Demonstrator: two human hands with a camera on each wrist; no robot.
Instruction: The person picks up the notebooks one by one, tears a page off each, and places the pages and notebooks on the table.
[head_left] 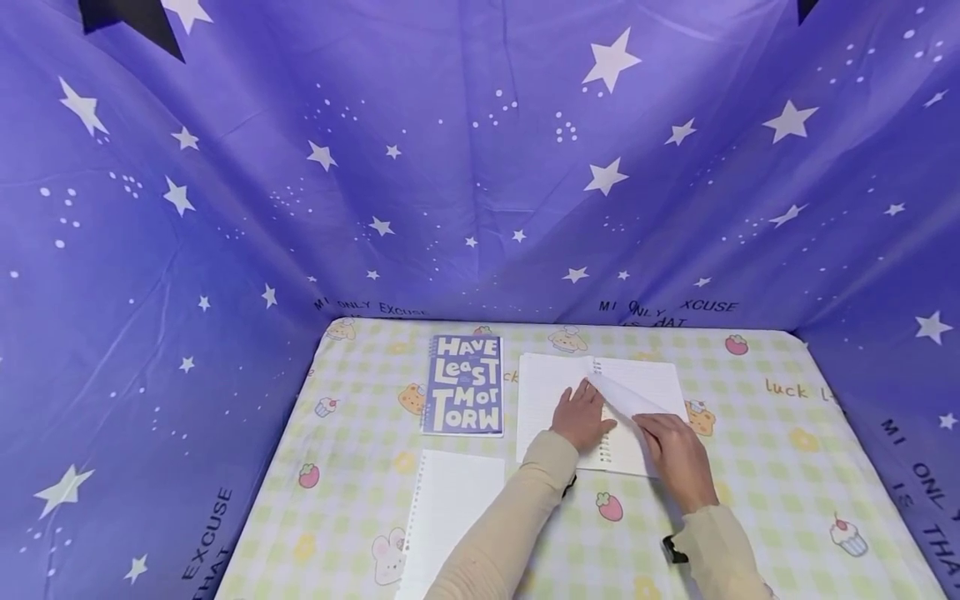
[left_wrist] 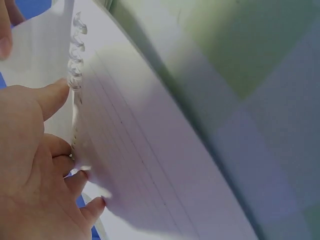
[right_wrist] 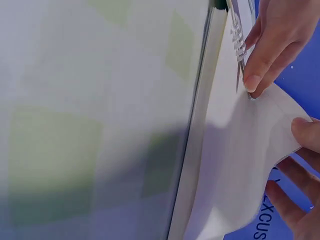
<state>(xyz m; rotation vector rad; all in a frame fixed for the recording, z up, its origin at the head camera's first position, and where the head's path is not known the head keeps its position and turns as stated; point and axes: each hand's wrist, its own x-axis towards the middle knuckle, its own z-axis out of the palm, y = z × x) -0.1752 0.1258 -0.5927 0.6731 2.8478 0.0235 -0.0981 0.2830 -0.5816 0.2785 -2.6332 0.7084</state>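
An open spiral notebook with lined white pages lies on the table. My left hand rests flat across its middle, fingers spread beside the coil binding; the thumb touches the coils in the left wrist view. With thumb and fingers, my right hand pinches the edge of a page and holds it raised, bent up from the right half. The lifted page curves between both hands in the right wrist view.
A closed purple notebook with large cream lettering lies to the left. Nearer, a white sheet or pad with a punched left edge sits partly under my left forearm. A checked cloth covers the table; purple star-printed curtains surround it.
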